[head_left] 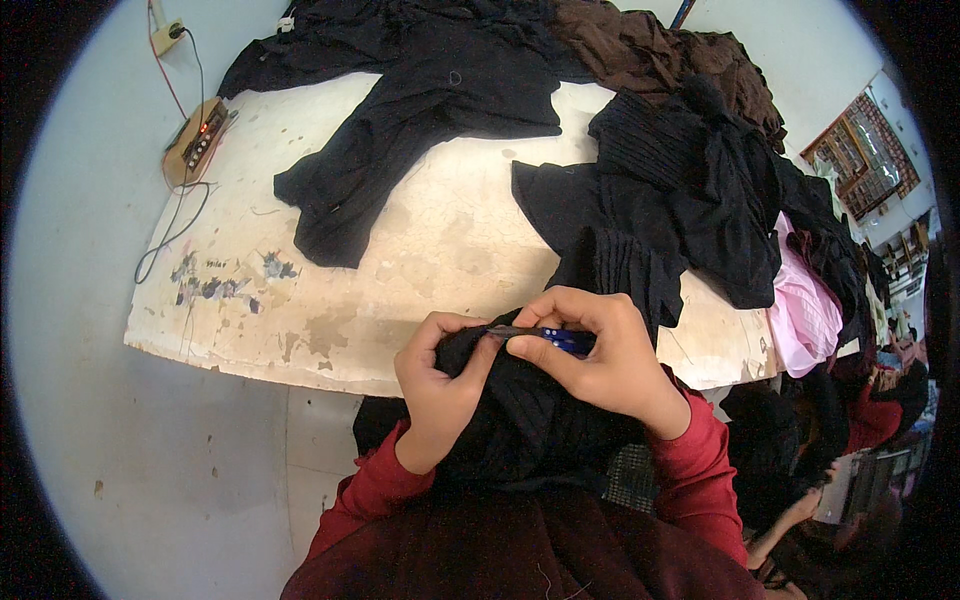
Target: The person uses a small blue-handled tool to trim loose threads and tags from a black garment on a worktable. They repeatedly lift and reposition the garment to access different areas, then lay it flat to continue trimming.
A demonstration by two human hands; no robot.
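Between finger and thumb, my left hand (440,375) pinches a fold of a black garment (520,425) that hangs over my lap and the table's near edge. My right hand (600,350) is closed round small blue-handled thread snips (568,341). Their dark blades point left and meet the pinched cloth by my left fingertips. Exactly what lies between the blades is too small to make out. Beyond my hands, a gathered black part of cloth (625,275) runs up onto the table.
A worn pale table (430,240) spreads ahead. Black garments (400,130) and a brown cloth (640,50) lie along its far side, pink cloth (803,305) at its right. An extension socket (195,143) with cables sits far left. Another person's hand (800,508) shows at lower right.
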